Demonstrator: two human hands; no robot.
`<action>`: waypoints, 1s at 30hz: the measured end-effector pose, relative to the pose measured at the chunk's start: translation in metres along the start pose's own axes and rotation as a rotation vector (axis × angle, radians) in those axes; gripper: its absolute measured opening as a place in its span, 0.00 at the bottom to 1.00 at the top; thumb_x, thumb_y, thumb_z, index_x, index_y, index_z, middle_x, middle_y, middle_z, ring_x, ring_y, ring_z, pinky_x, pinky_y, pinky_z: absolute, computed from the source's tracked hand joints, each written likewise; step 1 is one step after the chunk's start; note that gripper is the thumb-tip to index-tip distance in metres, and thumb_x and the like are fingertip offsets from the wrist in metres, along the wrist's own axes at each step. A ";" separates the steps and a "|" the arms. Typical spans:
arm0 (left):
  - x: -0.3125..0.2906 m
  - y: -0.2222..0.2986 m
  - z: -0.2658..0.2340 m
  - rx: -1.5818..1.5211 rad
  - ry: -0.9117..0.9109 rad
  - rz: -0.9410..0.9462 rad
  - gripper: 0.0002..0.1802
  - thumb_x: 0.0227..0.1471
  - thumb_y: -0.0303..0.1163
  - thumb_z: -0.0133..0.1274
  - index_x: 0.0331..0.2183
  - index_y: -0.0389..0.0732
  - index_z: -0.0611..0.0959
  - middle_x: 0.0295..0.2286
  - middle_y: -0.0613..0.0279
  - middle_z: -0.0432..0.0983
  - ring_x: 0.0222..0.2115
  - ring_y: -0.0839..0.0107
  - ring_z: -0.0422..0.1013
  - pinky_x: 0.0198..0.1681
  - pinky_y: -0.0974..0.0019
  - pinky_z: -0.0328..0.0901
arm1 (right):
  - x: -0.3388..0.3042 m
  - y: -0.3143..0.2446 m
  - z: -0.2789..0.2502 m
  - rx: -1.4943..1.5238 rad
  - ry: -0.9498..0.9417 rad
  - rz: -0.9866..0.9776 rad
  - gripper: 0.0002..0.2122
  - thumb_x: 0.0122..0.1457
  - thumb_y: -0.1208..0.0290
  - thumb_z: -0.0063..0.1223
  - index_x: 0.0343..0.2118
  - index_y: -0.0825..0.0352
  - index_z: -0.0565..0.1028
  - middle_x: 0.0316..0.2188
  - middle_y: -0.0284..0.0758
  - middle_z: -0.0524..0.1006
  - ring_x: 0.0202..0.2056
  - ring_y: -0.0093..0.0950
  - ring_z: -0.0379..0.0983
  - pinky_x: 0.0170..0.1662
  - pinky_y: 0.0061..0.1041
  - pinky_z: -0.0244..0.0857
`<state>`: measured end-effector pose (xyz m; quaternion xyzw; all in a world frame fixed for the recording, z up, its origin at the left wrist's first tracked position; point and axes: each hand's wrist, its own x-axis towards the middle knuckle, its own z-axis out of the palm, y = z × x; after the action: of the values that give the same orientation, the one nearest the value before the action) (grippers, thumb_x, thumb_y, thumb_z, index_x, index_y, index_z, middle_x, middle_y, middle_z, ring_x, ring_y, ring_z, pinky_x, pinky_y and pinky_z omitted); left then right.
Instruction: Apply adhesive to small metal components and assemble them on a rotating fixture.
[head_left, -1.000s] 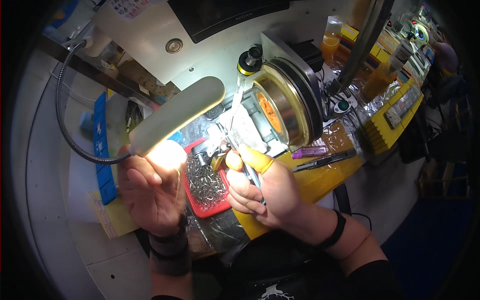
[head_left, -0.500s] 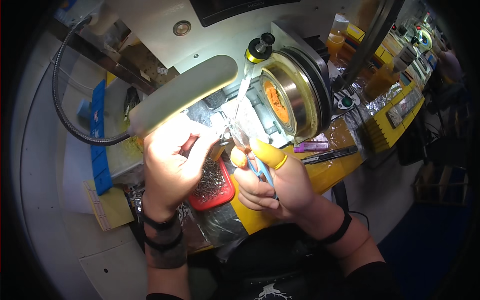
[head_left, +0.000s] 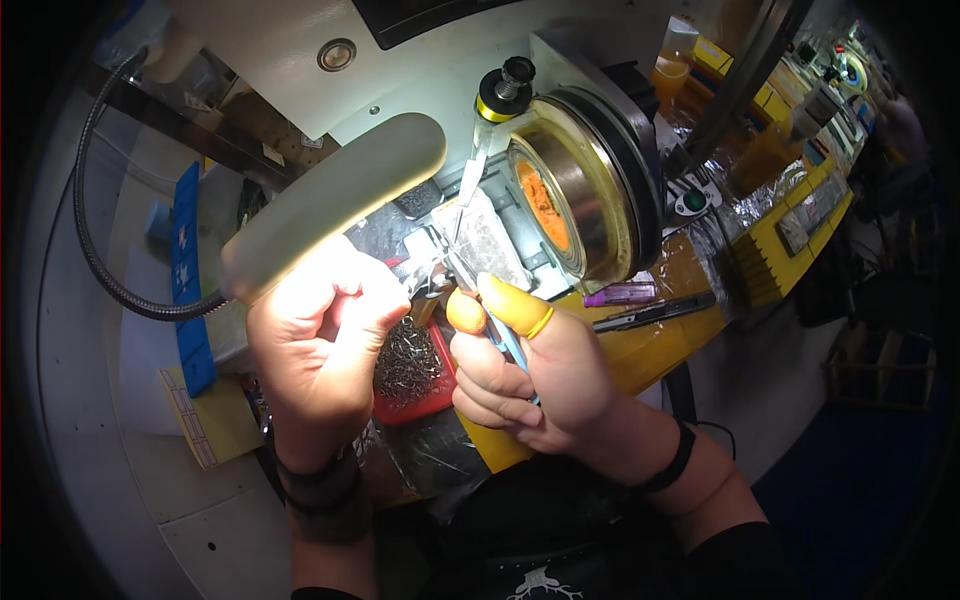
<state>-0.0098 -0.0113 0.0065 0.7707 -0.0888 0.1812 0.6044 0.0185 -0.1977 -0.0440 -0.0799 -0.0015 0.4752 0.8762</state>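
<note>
My right hand (head_left: 530,375), with yellow rubber caps on thumb and forefinger, grips blue-handled tweezers (head_left: 505,340) whose tips point up-left at a small metal part (head_left: 432,275) in front of a round machine drum (head_left: 575,195). My left hand (head_left: 320,335) is closed in a loose fist just left of that part, fingertips pinched toward it; what it holds is hidden by glare. A red tray (head_left: 425,400) of several small metal springs lies between and below both hands.
A grey lamp head (head_left: 335,215) on a black gooseneck (head_left: 95,250) hangs over my left hand. A purple pen (head_left: 622,295) and a black tool (head_left: 655,312) lie on the yellow bench (head_left: 650,350). Blue strip (head_left: 188,275) and yellow pad (head_left: 215,420) at left.
My left hand rose from beside the tray, open, and closed near the machine's front. My right hand with the tweezers stayed near the part, and the view moved closer.
</note>
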 end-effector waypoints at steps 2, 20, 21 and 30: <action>-0.002 0.003 -0.001 0.036 0.012 -0.030 0.07 0.58 0.21 0.59 0.34 0.35 0.76 0.31 0.62 0.73 0.33 0.75 0.68 0.40 0.70 0.65 | 0.001 0.002 0.002 0.032 0.002 -0.016 0.16 0.79 0.56 0.32 0.38 0.60 0.69 0.11 0.24 0.57 0.08 0.19 0.47 0.17 0.21 0.47; 0.056 -0.028 -0.206 1.081 0.237 -0.009 0.13 0.64 0.34 0.54 0.39 0.34 0.86 0.37 0.56 0.83 0.42 0.58 0.74 0.50 0.61 0.66 | -0.122 -0.078 -0.061 -1.901 0.463 -0.743 0.16 0.75 0.61 0.44 0.48 0.72 0.75 0.39 0.44 0.77 0.30 0.34 0.75 0.37 0.33 0.69; 0.056 -0.037 -0.222 1.172 0.238 -0.038 0.14 0.64 0.36 0.54 0.39 0.35 0.86 0.39 0.55 0.83 0.45 0.54 0.73 0.51 0.59 0.66 | -0.118 -0.080 -0.057 -2.007 0.502 -0.728 0.14 0.74 0.64 0.46 0.47 0.72 0.75 0.40 0.45 0.77 0.34 0.38 0.75 0.40 0.36 0.69; 0.078 -0.017 -0.203 1.267 0.225 -0.337 0.21 0.62 0.42 0.57 0.33 0.30 0.87 0.28 0.44 0.83 0.31 0.53 0.81 0.36 0.55 0.71 | -0.107 -0.097 -0.067 -2.556 0.628 -0.618 0.13 0.63 0.77 0.53 0.50 0.66 0.78 0.46 0.42 0.74 0.52 0.46 0.67 0.60 0.43 0.60</action>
<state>0.0331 0.1948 0.0623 0.9566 0.2203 0.1809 0.0602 0.0456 -0.3481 -0.0884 -0.9333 -0.2582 -0.1117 0.2229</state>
